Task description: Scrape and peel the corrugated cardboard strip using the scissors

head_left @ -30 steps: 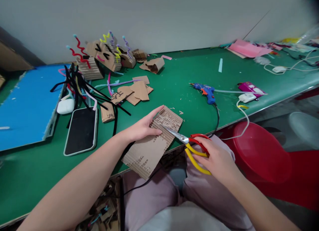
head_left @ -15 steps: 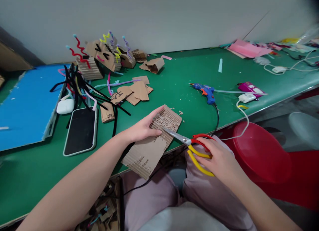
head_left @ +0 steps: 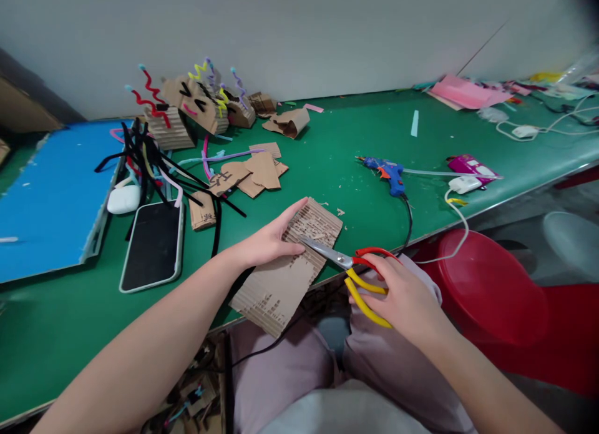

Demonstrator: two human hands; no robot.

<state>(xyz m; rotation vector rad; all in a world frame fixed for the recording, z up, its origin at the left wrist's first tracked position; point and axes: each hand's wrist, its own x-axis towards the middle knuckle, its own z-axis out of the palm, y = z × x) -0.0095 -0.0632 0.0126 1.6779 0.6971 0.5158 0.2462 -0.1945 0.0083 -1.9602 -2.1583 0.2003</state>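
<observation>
A piece of corrugated cardboard (head_left: pixel 276 287) lies at a slant over the table's front edge, its face torn to bare ridges at the far end and near the lower corner. My left hand (head_left: pixel 271 240) grips its left side, thumb on top and the other fingers hidden. In my right hand (head_left: pixel 408 296) are scissors (head_left: pixel 337 258) with red and yellow handles. Their blades look nearly closed, and the tips rest on or just above the ridged part near my left thumb. Small cardboard scraps (head_left: pixel 340 212) lie beyond the piece.
A blue hot glue gun (head_left: pixel 386 172) lies right of centre, its cord running off the front edge. At left are a phone (head_left: pixel 152 246), a white earphone case (head_left: pixel 123 199), black pipe cleaners (head_left: pixel 140 153) and cut cardboard pieces (head_left: pixel 262 170). A red stool (head_left: pixel 486 284) stands at right.
The scissors and my right hand have shifted slightly left, so the blades reach a little farther over the cardboard. My left hand and the cardboard have stayed almost still.
</observation>
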